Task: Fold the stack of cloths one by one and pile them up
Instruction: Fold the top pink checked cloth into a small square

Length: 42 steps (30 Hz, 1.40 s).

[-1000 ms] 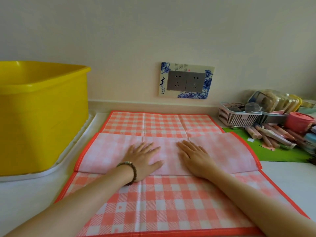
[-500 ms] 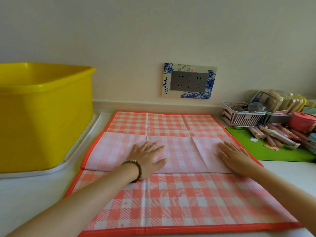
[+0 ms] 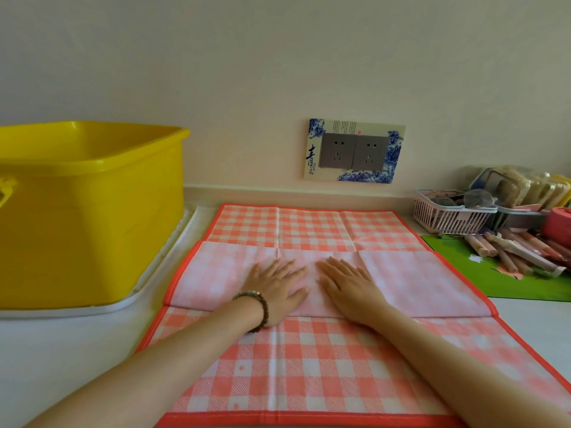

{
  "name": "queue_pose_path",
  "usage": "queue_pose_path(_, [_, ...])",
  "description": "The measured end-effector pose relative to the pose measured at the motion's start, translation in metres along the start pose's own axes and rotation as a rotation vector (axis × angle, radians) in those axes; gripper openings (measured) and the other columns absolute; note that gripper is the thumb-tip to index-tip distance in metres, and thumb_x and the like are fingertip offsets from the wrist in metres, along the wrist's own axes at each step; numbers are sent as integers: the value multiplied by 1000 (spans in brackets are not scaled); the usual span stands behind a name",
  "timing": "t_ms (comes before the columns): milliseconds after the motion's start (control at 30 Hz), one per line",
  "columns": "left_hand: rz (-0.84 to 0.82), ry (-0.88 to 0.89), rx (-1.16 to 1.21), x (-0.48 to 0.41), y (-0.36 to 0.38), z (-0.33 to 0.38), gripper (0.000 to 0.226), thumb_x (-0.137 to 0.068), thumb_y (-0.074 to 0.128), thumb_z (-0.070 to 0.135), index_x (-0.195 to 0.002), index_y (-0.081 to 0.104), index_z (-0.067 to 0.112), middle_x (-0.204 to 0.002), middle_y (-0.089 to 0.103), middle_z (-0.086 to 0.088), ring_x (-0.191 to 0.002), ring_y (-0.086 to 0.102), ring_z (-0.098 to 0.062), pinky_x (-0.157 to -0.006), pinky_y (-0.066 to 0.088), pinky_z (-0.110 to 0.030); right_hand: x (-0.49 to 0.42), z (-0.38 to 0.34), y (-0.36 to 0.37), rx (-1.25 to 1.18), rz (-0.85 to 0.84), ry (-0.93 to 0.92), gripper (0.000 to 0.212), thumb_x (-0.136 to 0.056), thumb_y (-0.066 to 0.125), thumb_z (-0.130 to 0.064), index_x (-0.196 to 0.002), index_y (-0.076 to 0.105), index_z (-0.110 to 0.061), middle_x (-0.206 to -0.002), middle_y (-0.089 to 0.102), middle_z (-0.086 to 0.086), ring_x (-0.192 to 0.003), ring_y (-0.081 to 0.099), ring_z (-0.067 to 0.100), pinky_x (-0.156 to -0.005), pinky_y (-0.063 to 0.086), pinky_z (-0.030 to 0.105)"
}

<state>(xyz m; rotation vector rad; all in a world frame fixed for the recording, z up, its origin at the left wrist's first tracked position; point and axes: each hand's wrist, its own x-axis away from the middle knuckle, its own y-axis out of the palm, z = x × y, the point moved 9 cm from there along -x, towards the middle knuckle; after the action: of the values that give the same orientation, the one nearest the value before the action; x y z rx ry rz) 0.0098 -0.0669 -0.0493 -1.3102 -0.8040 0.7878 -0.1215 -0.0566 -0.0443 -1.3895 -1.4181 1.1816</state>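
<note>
Counter: cloth under both grips

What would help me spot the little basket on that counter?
Start at the double wall socket with the blue-flowered frame and look down to its right. There sits the small pale slotted plastic basket, just behind the green mat. Its open, ribbed sides set it apart from the solid pink round tub nearby.

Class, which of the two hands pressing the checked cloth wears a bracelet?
The left hand, nearer the yellow tub: a beaded bracelet circles its wrist. The right hand has a bare wrist.
</note>
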Motion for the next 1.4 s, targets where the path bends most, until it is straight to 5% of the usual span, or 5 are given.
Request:
queue_pose_path(567, [2,-166,44,49,-8,-95,64,-91,14,66,-148,2,41,-158,-8,13,-145,-10,-13,-117,-6,-42,5,0,-5,-13,-58,-15,51,-100,26,-46,-149,18,-33,-158,12,-9,-145,10,11,-119,6,32])
queue_pose_path(767, [-113,-140,83,37,-18,-85,121,-44,0,100,-149,5,38,-158,-1,9,-146,2,-16,-118,5,-44,54,21,-49,-748,4,96,36,-91,59,-19,-126,55,-24,-129,56,-9,-112,57,6,-88,43,13])
queue_pose_path(1067, [-96,39,-2,-35,-22,-7,97,-73,18,85,-150,3,29,-159,3,5,-146,5,-19,-117,7,-46,141,65,-43,-1504,-170,488,70,-54,78,-15,-117,55,6,-108,68,21,-97,68,31,-72,60,33])
queue_pose_path(1233, [-85,26,2,-53,-22,3,92,-76,23,83,-150,6,31,-158,8,5,-145,12,-20,-117,10,-46,148,64,-30,-1712,-212,570,36,-85,51,-4,-118,52,10,-112,65,24,-99,67,32,-78,57,41])
queue_pose_path(1400, [-76,-6,6,-57,-24,1,96,-68,24,89,-148,8,39,-155,14,0,-141,16,-24,-113,20,-48,132,68,-22,-1773,-188,587,31,-95,42,-4,-122,49,9,-119,62,25,-103,65,31,-75,57,38])
